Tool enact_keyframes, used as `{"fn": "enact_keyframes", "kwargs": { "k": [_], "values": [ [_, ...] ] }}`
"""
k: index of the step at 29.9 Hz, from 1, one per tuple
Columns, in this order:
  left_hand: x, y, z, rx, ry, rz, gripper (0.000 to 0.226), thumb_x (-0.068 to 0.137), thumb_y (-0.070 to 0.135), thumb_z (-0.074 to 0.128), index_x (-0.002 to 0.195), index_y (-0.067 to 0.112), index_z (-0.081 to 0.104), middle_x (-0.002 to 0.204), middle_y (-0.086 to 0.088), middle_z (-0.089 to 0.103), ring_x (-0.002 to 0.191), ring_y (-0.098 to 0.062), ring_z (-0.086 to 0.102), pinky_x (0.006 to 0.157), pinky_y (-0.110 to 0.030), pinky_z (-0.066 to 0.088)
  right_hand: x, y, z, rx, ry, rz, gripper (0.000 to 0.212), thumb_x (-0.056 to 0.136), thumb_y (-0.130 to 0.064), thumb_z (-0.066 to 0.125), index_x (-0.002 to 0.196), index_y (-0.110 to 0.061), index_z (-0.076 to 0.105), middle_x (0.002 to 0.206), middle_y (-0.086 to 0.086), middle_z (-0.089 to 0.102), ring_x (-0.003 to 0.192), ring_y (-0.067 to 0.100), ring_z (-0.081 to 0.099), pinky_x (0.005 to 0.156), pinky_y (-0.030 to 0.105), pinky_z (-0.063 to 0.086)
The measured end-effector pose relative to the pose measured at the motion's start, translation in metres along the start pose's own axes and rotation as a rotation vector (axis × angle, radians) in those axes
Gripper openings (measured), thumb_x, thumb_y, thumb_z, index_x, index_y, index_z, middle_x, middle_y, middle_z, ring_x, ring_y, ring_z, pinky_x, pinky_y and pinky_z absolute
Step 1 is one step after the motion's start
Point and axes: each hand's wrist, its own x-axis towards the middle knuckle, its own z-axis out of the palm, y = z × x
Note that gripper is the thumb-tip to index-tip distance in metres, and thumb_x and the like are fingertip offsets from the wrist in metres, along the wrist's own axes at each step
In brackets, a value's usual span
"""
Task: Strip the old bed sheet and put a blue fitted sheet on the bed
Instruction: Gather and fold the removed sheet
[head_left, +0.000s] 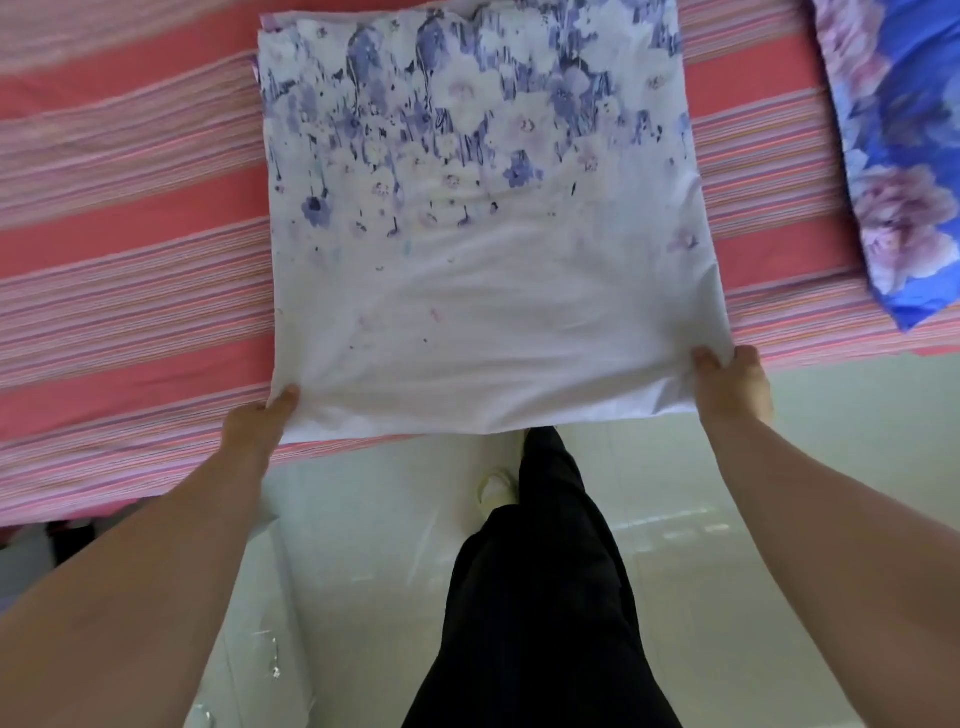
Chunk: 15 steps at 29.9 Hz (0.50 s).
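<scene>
Both hands, left hand (258, 422) and right hand (730, 387), pinch the folded white blue-flowered cotton sheet's (478, 249) near corners; beyond them the pink striped bed sheet (130, 218) looks unstripped.

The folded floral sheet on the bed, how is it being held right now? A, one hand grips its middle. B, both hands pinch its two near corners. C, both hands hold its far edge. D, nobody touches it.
B: the left hand and the right hand each pinch a near corner of the folded floral sheet, which lies flat on the striped pink bed.
</scene>
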Motion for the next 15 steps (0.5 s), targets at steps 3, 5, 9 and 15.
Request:
{"fn": "enact_keyframes", "kwargs": {
  "k": [3, 5, 9, 15],
  "values": [
    [-0.001, 0.007, 0.003, 0.395, 0.175, 0.019, 0.058, 0.090, 0.053, 0.052, 0.107, -0.002, 0.062, 0.112, -0.027, 0.061, 0.098, -0.039, 0.056, 0.085, -0.042, 0.043, 0.000, -0.001, 0.002, -0.061, 0.053, 0.071, 0.044, 0.091, -0.037, 0.054, 0.125, -0.014, 0.039, 0.124, 0.017, 0.055, 0.110, 0.035, 0.054, 0.084, 0.040, 0.039],
    [-0.006, 0.014, 0.012, 0.690, 0.310, 0.186, 0.057, 0.093, 0.049, 0.048, 0.126, 0.003, 0.049, 0.127, -0.025, 0.050, 0.116, -0.041, 0.045, 0.094, -0.048, 0.038, -0.005, -0.008, 0.006, -0.245, 0.103, 0.061, 0.060, 0.088, -0.038, 0.060, 0.136, -0.018, 0.031, 0.138, 0.017, 0.038, 0.126, 0.034, 0.039, 0.098, 0.044, 0.032],
    [-0.029, 0.018, 0.058, 0.913, -0.026, 0.877, 0.085, 0.078, 0.056, 0.065, 0.147, 0.021, 0.030, 0.154, -0.005, 0.028, 0.137, -0.035, 0.028, 0.107, -0.051, 0.029, -0.045, -0.029, 0.040, -0.456, 0.006, -0.656, 0.071, 0.088, -0.056, 0.049, 0.148, -0.029, 0.022, 0.155, 0.006, 0.018, 0.144, 0.027, 0.014, 0.113, 0.051, 0.011],
    [-0.030, -0.005, 0.098, 1.232, -0.126, 0.817, 0.098, 0.090, 0.024, 0.054, 0.142, 0.039, -0.028, 0.153, 0.009, -0.032, 0.143, -0.042, -0.008, 0.109, -0.061, 0.024, -0.060, -0.011, 0.089, -0.987, -0.363, -0.891, 0.107, 0.082, -0.064, 0.053, 0.141, -0.035, -0.031, 0.152, -0.002, -0.035, 0.142, 0.028, -0.026, 0.109, 0.067, -0.004]
  ]
}}
